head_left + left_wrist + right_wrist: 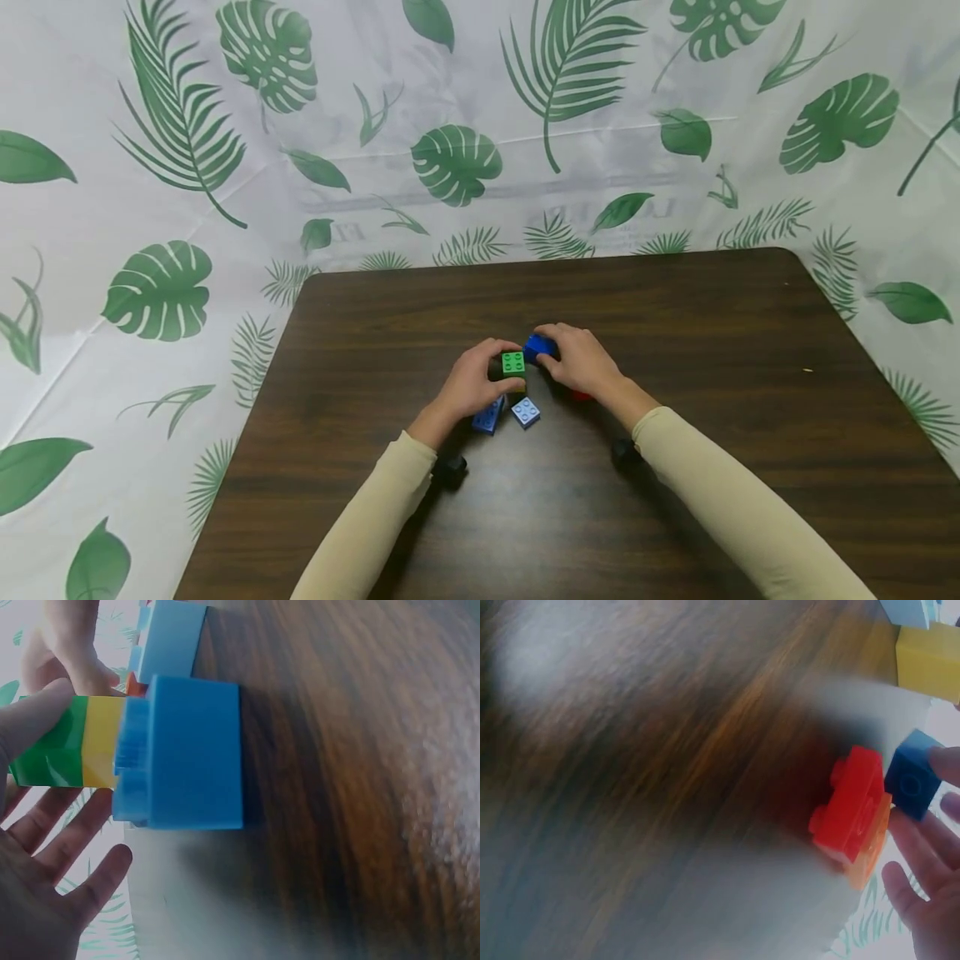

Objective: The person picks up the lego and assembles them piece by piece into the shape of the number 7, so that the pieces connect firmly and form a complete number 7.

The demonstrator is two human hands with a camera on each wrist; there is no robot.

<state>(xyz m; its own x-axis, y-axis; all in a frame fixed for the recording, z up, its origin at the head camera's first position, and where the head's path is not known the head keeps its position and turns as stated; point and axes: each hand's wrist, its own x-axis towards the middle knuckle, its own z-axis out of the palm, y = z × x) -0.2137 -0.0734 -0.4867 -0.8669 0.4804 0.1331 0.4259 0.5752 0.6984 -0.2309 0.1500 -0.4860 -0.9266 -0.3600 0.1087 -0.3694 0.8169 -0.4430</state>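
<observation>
Between the thumb and fingers of my left hand [470,385] is a green toy brick [513,363]. A yellow brick [101,741] is joined directly beneath it. My right hand [587,363] pinches a dark blue brick [538,347] just to the right of the green one, its studs partly turned to the right wrist camera. A blue brick [487,416] and a light blue brick [526,412] lie on the table near the left hand. By the right hand, a red brick [853,806] lies on its side against an orange brick [871,844]; the forearm mostly hides them in the head view.
The brown wood-grain table [360,350] extends around the bricks on all sides. Behind it hangs a white curtain [360,192] printed with green leaves. Dark wrist-worn devices [452,471] hang under both forearms.
</observation>
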